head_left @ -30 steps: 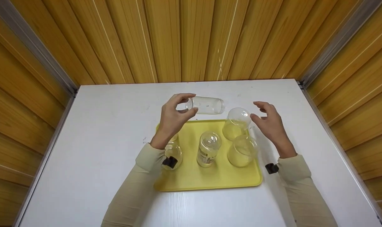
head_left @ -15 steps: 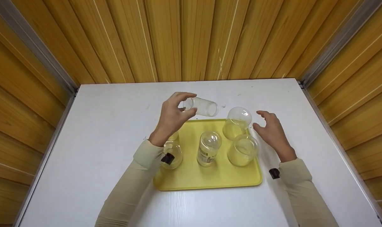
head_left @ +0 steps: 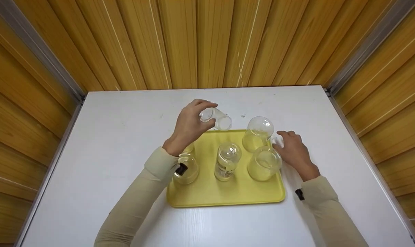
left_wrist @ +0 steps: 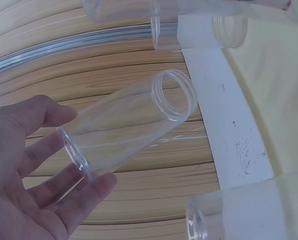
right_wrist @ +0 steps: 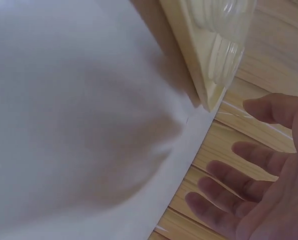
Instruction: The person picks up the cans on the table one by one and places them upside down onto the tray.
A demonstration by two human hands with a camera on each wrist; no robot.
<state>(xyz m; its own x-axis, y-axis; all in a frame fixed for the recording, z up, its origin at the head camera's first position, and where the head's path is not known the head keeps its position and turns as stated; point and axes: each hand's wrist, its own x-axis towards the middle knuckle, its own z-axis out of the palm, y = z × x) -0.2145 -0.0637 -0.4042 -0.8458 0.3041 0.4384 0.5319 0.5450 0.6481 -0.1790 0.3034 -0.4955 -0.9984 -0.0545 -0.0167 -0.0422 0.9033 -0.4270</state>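
My left hand [head_left: 191, 120] grips a clear plastic jar [head_left: 223, 120] by its base end, above the far edge of the yellow tray [head_left: 207, 199]. In the left wrist view the threaded mouth of this jar [left_wrist: 133, 122] points away from the fingers, and it is see-through. To the right of the tray, my right hand [head_left: 293, 151] holds nothing, its fingers loosely bent and apart from one another. Nearest to it are two clear jars on the tray's right side, a rear jar [head_left: 258, 133] and a front jar [head_left: 264, 164], both mouth down.
A slim clear jar [head_left: 227, 163] with a printed label stands mid-tray. On the tray's left, another clear jar [head_left: 187, 169] is partly hidden by my left wrist. The white table [head_left: 101, 154] meets wood-patterned walls [head_left: 207, 41] at the back and sides.
The jar in my left hand has swung from lying sideways to tilting down toward the tray, mouth turned nearer. My right hand has lowered and come nearer along the tray's right side.
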